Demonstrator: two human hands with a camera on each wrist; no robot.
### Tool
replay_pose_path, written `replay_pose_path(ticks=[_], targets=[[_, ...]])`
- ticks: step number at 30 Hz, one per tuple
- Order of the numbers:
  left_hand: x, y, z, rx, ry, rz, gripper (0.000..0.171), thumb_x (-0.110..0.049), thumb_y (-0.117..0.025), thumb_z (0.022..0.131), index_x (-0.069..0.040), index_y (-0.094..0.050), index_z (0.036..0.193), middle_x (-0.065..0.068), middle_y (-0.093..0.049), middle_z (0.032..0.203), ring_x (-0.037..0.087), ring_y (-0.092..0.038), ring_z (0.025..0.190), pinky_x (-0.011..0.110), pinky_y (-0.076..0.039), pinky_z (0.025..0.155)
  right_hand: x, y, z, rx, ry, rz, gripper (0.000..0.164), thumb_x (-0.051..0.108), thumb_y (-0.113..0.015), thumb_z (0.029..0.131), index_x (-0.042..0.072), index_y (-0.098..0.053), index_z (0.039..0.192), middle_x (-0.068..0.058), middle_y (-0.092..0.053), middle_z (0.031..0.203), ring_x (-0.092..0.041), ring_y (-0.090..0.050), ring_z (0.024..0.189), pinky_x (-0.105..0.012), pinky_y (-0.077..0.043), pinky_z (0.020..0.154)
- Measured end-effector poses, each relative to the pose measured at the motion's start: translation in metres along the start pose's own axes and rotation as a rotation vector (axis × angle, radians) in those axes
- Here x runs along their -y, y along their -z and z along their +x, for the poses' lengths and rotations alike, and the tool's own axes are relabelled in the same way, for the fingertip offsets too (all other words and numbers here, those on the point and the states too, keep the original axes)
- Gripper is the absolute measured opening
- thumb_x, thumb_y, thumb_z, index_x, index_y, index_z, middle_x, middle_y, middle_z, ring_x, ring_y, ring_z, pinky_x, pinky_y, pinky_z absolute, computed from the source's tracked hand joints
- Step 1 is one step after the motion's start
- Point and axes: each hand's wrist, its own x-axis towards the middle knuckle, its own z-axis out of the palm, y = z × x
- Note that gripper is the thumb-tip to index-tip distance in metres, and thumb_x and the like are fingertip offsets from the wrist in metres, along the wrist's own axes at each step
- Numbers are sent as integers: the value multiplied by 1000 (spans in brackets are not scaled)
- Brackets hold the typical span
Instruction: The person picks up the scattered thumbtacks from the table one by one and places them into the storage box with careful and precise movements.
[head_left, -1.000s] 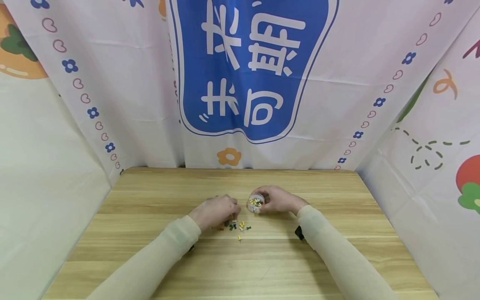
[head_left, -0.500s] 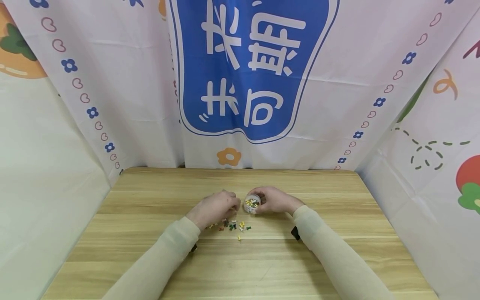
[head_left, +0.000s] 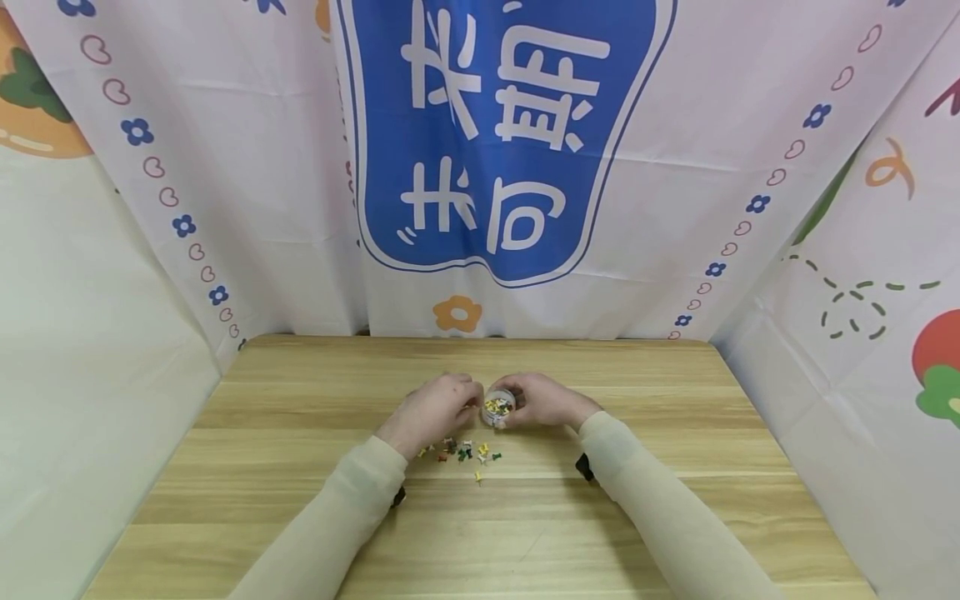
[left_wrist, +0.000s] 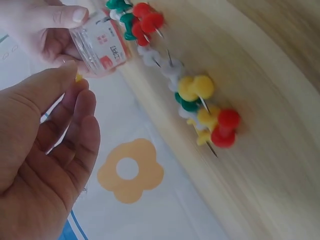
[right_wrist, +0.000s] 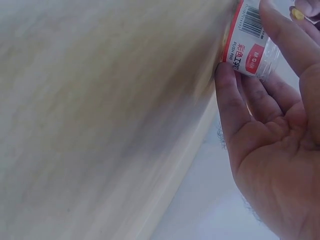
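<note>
My left hand (head_left: 435,410) pinches a yellow push pin (right_wrist: 297,14) between thumb and forefinger, just left of the container's mouth. Only a bit of that pin shows past the fingertips in the left wrist view. A clear round plastic container (right_wrist: 246,40) with a red-and-white label is gripped by my right hand (head_left: 549,400), fingers and thumb around its sides. Several yellow, white and other coloured pins lie inside it. Close in front of both hands, loose push pins (left_wrist: 196,88) in red, yellow, green and white are scattered on the wooden table (head_left: 525,533).
A single yellow push pin (head_left: 478,477) lies nearer the front than the others. Behind the table hangs a white printed curtain (head_left: 300,283) with a blue panel, and more printed cloth covers both sides. The table's back edge runs beyond the hands.
My right hand has brought the container leftward, closer to the left hand. My left hand has lifted from the loose pins toward the container, uncovering more pins on the table.
</note>
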Motion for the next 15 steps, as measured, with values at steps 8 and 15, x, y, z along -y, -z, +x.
replay_pose_path(ticks=[8,15], targets=[[-7,-3,5,-25,77,-17,5,-22,-74,100,-21,-71,105,-8,-71,101,9,-65,92,28,-59,82,-1,-1,2,-3,-3,7,56,27,-89,86,21,-66,137,0,-71,135,-15,-68,117,-39,-56,107],[-15,-9,11,-80,169,-36,4,-26,-72,101,-22,-71,102,-8,-70,97,7,-64,88,27,-59,82,-2,-1,2,-4,-5,12,57,30,-89,86,23,-66,137,1,-72,136,-15,-68,118,-38,-57,106]])
